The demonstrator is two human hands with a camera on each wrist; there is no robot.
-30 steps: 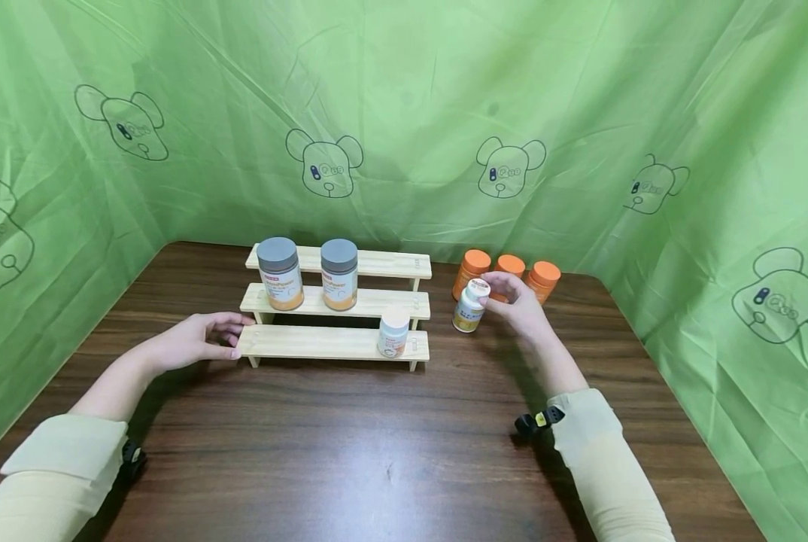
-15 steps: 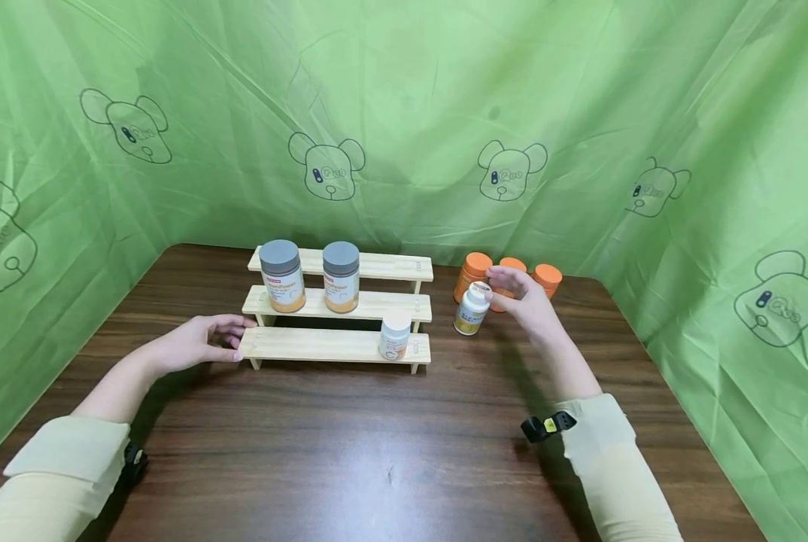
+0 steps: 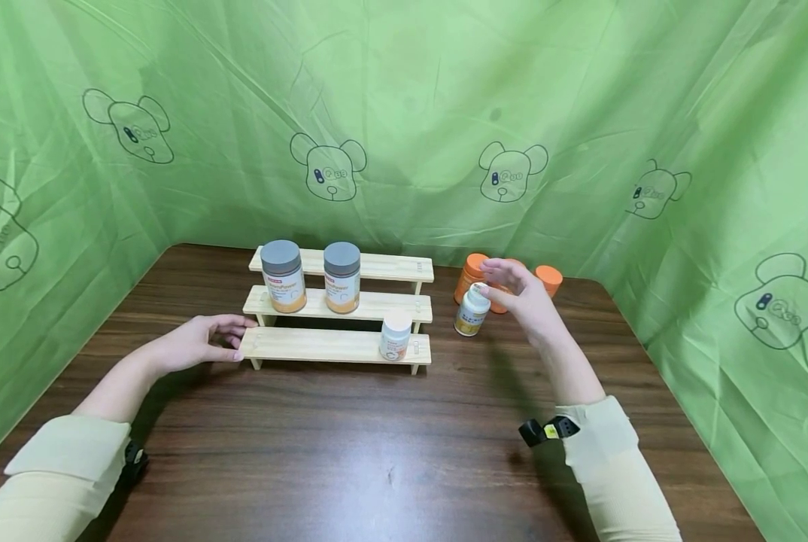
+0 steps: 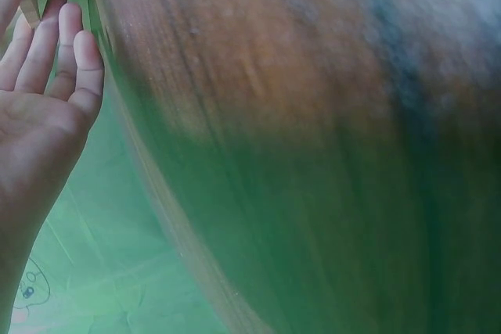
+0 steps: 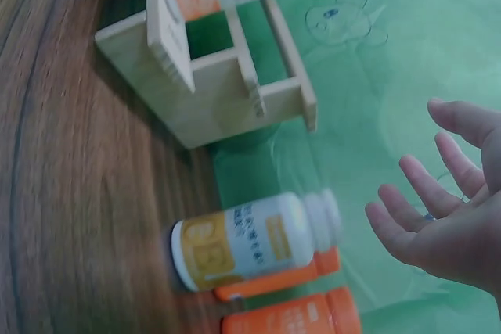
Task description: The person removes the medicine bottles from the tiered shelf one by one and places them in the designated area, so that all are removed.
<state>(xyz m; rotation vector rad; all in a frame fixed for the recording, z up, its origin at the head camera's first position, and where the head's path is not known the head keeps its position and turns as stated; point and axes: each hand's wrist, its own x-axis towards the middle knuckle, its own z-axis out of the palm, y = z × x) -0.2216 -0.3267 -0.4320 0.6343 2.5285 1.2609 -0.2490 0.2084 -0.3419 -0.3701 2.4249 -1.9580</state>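
Observation:
My left hand (image 3: 197,342) holds the left end of a three-step wooden display stand (image 3: 309,344), thumb near its front corner and fingers behind the lowest step. In the left wrist view those fingers (image 4: 66,56) bend slightly beside the wood. Just above and behind a white pill bottle (image 3: 472,312) with a yellow label, my right hand (image 3: 529,305) hovers with loosely spread fingers. The right wrist view shows a gap between this hand (image 5: 446,201) and the bottle (image 5: 246,240), which stands upright on the table.
Two grey-lidded jars (image 3: 284,278) stand on the middle step. A small white bottle (image 3: 395,336) sits at the lowest step's right end. Orange-lidded bottles (image 3: 468,280) stand behind the right hand, partly hidden. Green cloth (image 3: 417,98) hangs around the dark wooden table (image 3: 350,444).
My right hand has let go of the yellow-labelled pill bottle and lifted slightly off its cap. The bottle stays on the table. My left hand keeps its place at the stand.

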